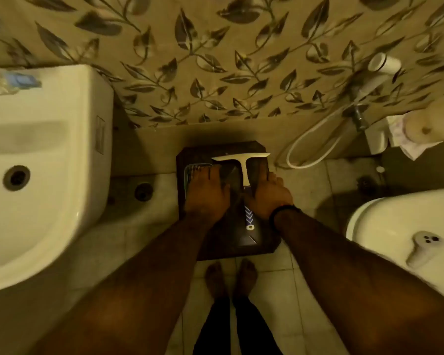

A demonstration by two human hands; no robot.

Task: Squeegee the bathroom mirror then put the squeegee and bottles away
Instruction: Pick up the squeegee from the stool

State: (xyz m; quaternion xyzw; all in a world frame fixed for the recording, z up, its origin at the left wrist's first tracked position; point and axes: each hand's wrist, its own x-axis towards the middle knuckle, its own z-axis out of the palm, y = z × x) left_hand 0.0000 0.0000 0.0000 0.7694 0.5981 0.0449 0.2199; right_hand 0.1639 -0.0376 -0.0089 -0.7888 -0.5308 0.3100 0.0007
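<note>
A white squeegee lies flat on a dark tray, blade toward the wall; its handle end with blue chevrons points toward me. The tray sits on a dark brown stool on the floor. My left hand rests on the tray's left part, fingers straight over a grey rim. To the right of the squeegee handle lies my right hand, fingers stretched forward along the tray's right edge. A blurred clear bottle with a blue label lies at the top left above the basin.
A white washbasin fills the left side. A white toilet lid with a white controller on it is at the right. A spray hose loops by the leaf-patterned wall. My bare feet stand on floor tiles below the stool.
</note>
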